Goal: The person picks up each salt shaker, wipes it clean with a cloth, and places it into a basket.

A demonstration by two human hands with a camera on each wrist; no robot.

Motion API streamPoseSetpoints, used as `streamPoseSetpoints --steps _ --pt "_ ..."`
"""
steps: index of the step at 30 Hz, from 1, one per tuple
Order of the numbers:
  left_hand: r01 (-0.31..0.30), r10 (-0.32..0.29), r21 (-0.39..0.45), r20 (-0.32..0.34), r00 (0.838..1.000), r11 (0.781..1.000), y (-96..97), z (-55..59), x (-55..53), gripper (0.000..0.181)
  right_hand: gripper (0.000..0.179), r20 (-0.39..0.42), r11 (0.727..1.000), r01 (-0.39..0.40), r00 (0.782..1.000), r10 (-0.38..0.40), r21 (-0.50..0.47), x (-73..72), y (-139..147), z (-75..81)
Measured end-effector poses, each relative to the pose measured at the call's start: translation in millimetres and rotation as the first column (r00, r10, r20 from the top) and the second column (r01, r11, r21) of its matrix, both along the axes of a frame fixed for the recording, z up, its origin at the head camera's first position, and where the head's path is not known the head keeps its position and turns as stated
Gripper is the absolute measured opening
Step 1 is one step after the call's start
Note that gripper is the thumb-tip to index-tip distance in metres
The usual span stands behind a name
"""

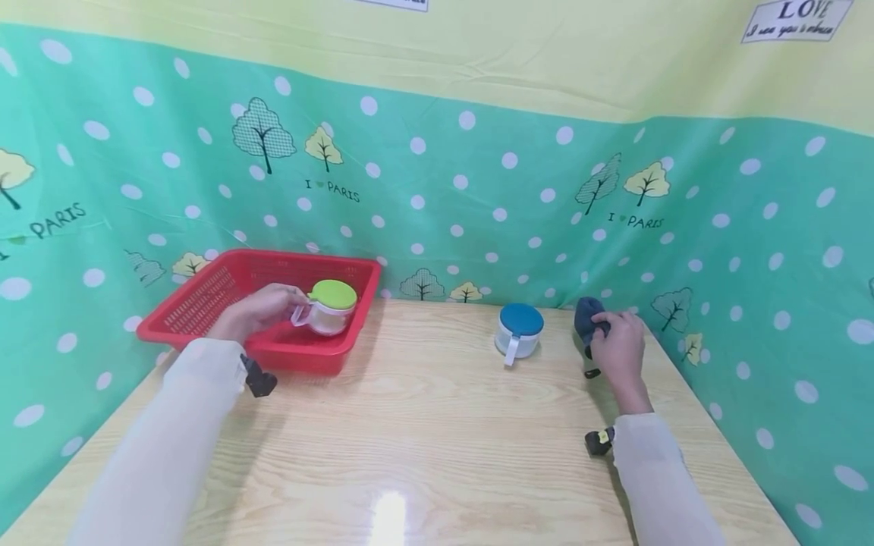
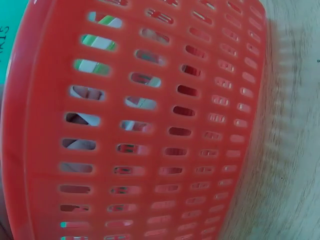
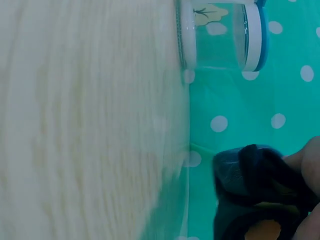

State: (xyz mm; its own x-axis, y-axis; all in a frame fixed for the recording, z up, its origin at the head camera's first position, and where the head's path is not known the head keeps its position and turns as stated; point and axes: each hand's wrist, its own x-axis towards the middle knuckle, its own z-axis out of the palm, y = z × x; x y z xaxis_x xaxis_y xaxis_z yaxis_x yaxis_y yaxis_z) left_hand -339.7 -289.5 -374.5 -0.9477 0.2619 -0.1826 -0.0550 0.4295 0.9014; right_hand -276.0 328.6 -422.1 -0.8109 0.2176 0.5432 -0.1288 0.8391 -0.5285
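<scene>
Head view, left of centre: I see the left hand [image 1: 266,305] pinching the handle [image 1: 298,315] of a green-lidded jar [image 1: 331,307] inside a red basket [image 1: 293,359]. Right of centre: the right hand [image 1: 622,347] pinching a dark object [image 1: 586,321] near the back of the tabletop [image 1: 444,425]; a blue-lidded jar [image 1: 520,332] stands to its left.

"Which colours catch you from here?"
"The red basket [image 1: 287,360], the lime-lidded jar [image 1: 329,311], the blue-lidded jar [image 1: 520,330], that navy item [image 1: 586,318]."
"And the backdrop [image 1: 437,178]?"
"Yellow over green, with whitish dots and little trees; the sleeves [image 1: 157,447] are white, the tabletop [image 1: 444,425] pale wood-grain."
</scene>
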Motion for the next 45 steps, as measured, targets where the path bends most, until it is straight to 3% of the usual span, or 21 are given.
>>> streamPoseSetpoints --steps 9,13,21,37,41,45 --pt "0.058 -0.059 0.014 0.026 0.998 0.998 -3.4 -1.8 -2.2 0.022 0.021 0.158 0.997 -0.021 0.987 0.008 0.080 3.9 6.4 -0.3" --pt "0.086 -0.087 0.033 0.040 0.995 0.996 -8.3 -4.8 -4.6 0.022 0.022 0.260 0.996 -0.022 0.965 -0.003 0.092 4.7 8.9 2.0" --pt "0.041 -0.041 0.008 0.067 0.997 0.999 -19.4 -9.2 -8.6 0.029 0.023 0.406 0.989 -0.057 0.914 -0.003 0.136 4.3 11.1 9.9" --pt "0.048 -0.045 -0.028 0.127 0.991 0.998 -21.5 -11.7 -10.7 0.028 0.027 0.481 0.983 -0.102 0.877 0.016 0.153 7.7 9.1 13.7" --pt "0.066 -0.057 -0.095 0.095 0.994 0.993 -21.6 -4.4 -9.6 0.034 0.027 0.489 0.981 -0.109 0.872 0.018 0.158 9.3 8.6 14.9" --pt "0.032 -0.023 -0.179 0.056 0.998 0.983 -20.0 7.6 -7.9 0.044 0.029 0.495 0.978 -0.117 0.869 0.016 0.174 9.5 7.8 16.2"
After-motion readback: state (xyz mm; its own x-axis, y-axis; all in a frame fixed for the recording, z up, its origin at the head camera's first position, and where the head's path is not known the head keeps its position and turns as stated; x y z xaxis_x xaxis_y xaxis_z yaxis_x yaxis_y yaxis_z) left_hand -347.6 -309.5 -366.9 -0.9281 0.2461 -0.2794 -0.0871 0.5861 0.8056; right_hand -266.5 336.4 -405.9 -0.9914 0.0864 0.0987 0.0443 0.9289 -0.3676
